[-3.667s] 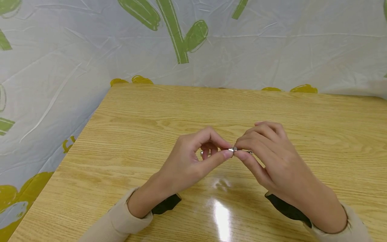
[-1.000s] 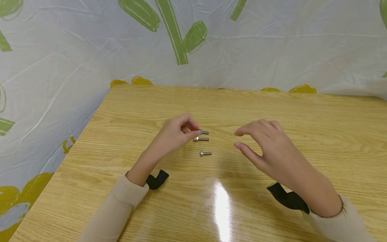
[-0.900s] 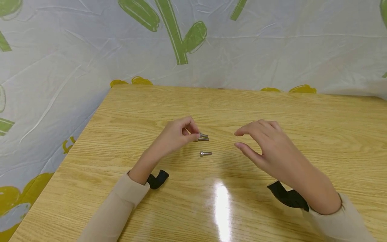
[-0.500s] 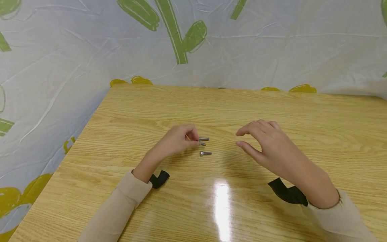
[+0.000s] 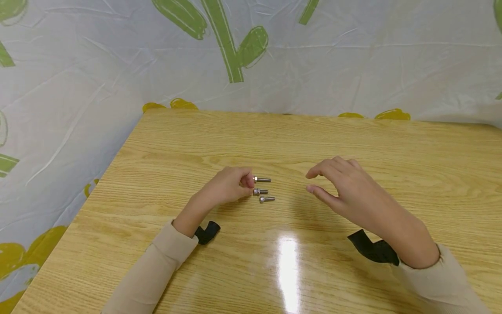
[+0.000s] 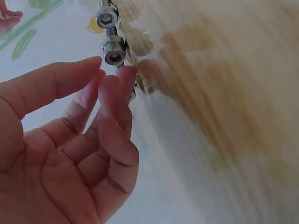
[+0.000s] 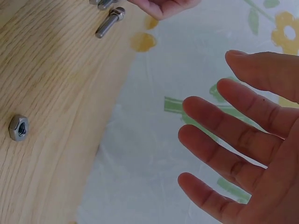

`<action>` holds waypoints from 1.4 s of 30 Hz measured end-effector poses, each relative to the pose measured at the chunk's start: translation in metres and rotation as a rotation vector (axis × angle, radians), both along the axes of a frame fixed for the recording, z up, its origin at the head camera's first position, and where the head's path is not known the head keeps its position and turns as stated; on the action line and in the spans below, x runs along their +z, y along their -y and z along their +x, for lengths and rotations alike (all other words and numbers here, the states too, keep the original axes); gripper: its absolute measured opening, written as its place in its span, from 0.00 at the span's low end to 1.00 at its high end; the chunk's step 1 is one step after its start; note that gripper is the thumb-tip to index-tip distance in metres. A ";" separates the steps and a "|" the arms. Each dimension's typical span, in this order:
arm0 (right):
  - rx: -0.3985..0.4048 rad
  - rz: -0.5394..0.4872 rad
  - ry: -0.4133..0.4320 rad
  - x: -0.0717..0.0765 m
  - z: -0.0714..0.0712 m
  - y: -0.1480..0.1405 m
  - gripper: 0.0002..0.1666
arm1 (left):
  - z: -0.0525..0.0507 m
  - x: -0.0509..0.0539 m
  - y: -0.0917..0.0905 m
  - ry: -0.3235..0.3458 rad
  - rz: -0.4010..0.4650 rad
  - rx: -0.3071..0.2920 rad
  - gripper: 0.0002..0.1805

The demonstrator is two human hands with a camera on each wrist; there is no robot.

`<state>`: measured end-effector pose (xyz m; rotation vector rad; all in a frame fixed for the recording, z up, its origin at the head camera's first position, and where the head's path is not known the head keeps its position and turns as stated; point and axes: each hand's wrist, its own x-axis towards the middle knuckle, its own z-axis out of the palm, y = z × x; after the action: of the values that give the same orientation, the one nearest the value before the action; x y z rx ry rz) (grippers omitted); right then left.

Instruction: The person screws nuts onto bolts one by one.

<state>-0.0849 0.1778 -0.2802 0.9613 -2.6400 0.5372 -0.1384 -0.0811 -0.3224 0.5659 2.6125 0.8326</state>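
Three socket-head bolts lie on the wooden table in the head view: a far bolt (image 5: 262,179), a middle bolt (image 5: 260,191) with a nut on its shank, and a shorter near bolt (image 5: 267,199). My left hand (image 5: 229,185) is just left of them, fingertips close to the heads. In the left wrist view, a gap shows between thumb and fingers, and a bolt head (image 6: 114,53) sits just beyond them, not gripped. My right hand (image 5: 345,187) hovers to the right, fingers apart, holding nothing. A loose hex nut (image 7: 18,128) lies on the table in the right wrist view.
The wooden table (image 5: 176,144) ends at a back edge and a slanting left edge. A white cloth (image 5: 333,74) with green and yellow plant print hangs behind. Black straps (image 5: 374,248) sit at both wrists, and light glares off the table front.
Both hands worked together on a bolt and nut earlier, then parted. My left hand has carried one bolt nearer, laid it between the other two and let go. The right hand barely moved lately.
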 end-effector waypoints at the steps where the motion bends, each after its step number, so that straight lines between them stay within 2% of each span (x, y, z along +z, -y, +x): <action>1: -0.001 0.001 0.005 0.000 0.000 0.000 0.13 | 0.001 0.000 0.000 -0.003 -0.005 0.002 0.03; 7: 0.000 0.009 0.007 0.000 0.000 0.000 0.13 | 0.007 0.005 -0.005 -0.016 -0.014 0.011 0.03; 13: -0.002 0.027 0.012 0.000 -0.001 -0.001 0.13 | 0.017 0.012 -0.014 -0.068 -0.083 -0.033 0.03; 19: -0.042 0.088 0.106 0.000 -0.002 -0.004 0.14 | 0.026 0.011 -0.024 -0.191 -0.242 -0.083 0.06; 22: -0.060 0.134 0.167 -0.002 -0.003 -0.007 0.17 | 0.029 0.010 -0.027 -0.230 -0.291 -0.091 0.06; 27: -0.082 0.179 0.261 -0.007 -0.009 -0.012 0.21 | 0.032 0.007 -0.031 -0.262 -0.326 -0.091 0.05; 35: -0.118 0.218 0.408 -0.016 -0.018 -0.018 0.19 | 0.034 0.002 -0.035 -0.295 -0.340 -0.090 0.04; 42: -0.119 0.208 0.458 -0.021 -0.024 -0.022 0.18 | 0.037 0.001 -0.037 -0.276 -0.351 -0.104 0.02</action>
<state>-0.1084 0.1994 -0.3012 0.8038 -3.1923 0.5121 -0.1015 -0.0445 -0.3214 0.7495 2.8536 0.2656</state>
